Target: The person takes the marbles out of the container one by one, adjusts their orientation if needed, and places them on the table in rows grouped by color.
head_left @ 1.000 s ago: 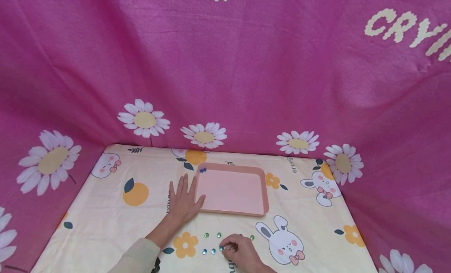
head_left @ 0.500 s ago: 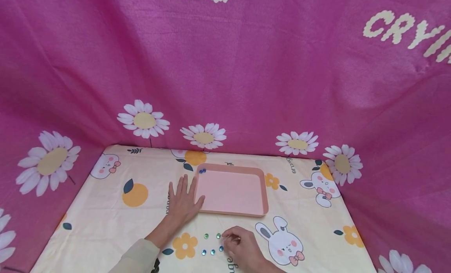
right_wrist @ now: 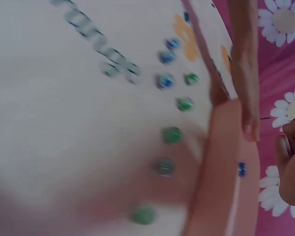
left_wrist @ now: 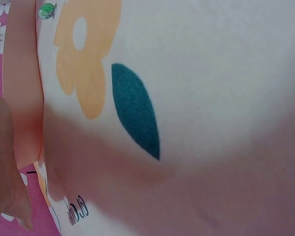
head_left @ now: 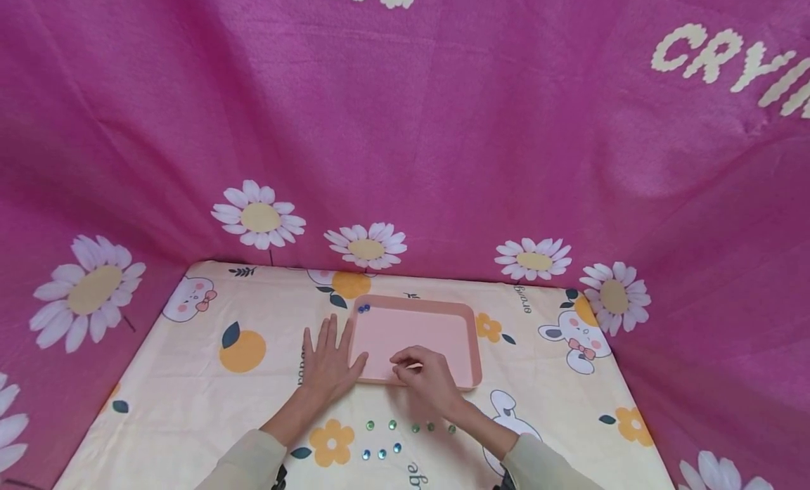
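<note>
My left hand (head_left: 328, 367) lies flat with its fingers spread, at the left edge of a shallow pink tray (head_left: 477, 356). Its thumb touches the tray's side. My right hand (head_left: 430, 381) is over the tray's front part, thumb and index finger pinched together on what seems to be a small marble, almost wholly hidden by the fingertips. Two dark blue marbles (head_left: 363, 308) sit in the tray's far left corner. On the cloth in front are three blue marbles (head_left: 382, 454) in a row and, behind them, a row of several green marbles (head_left: 392, 425).
A cream cloth (head_left: 190, 405) printed with rabbits, oranges and flowers covers the table. Magenta fabric (head_left: 405, 124) with daisies hangs behind and at both sides. The right wrist view is blurred.
My right hand has moved from the marble rows forward to over the tray, uncovering green marbles that it hid. My left hand and the tray have stayed in place.
</note>
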`<act>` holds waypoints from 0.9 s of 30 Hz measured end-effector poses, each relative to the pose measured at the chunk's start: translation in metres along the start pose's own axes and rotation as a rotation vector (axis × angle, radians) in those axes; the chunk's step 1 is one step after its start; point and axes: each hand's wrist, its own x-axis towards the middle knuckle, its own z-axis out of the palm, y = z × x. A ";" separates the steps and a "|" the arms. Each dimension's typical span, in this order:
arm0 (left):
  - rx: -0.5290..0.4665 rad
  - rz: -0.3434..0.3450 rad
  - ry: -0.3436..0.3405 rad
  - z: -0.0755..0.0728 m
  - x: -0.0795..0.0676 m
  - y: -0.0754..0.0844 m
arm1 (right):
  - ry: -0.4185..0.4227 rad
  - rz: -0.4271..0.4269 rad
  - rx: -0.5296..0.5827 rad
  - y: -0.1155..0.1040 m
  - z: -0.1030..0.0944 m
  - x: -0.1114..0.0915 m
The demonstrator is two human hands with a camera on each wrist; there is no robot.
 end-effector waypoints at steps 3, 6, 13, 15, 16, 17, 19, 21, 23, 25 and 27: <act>0.000 0.000 0.008 0.000 0.001 0.000 | 0.006 -0.020 -0.029 -0.003 0.000 0.020; -0.004 -0.001 0.007 0.000 0.001 0.000 | 0.023 -0.044 -0.043 -0.004 0.001 0.040; 0.013 0.004 0.010 -0.001 0.002 0.000 | 0.041 -0.072 -0.090 0.005 0.013 0.078; 0.019 0.012 0.020 0.000 0.001 0.000 | 0.049 -0.062 -0.111 0.009 0.016 0.085; 0.021 0.014 0.021 0.000 0.001 0.000 | 0.054 -0.054 -0.114 0.011 0.017 0.089; 0.022 0.017 0.022 0.001 0.001 0.000 | 0.060 -0.045 -0.113 0.013 0.018 0.092; 0.026 0.018 0.020 0.001 0.001 0.000 | 0.074 -0.032 -0.105 0.019 0.021 0.099; 0.028 0.016 0.019 0.001 0.000 0.000 | 0.090 -0.008 -0.086 0.025 0.024 0.105; 0.028 0.013 0.017 0.001 0.000 0.000 | 0.108 0.026 -0.074 0.031 0.026 0.110; 0.023 0.013 0.017 0.000 0.000 0.000 | 0.125 0.070 -0.056 0.036 0.028 0.114; 0.017 0.014 0.019 0.000 0.000 0.000 | 0.145 0.096 -0.036 0.040 0.031 0.116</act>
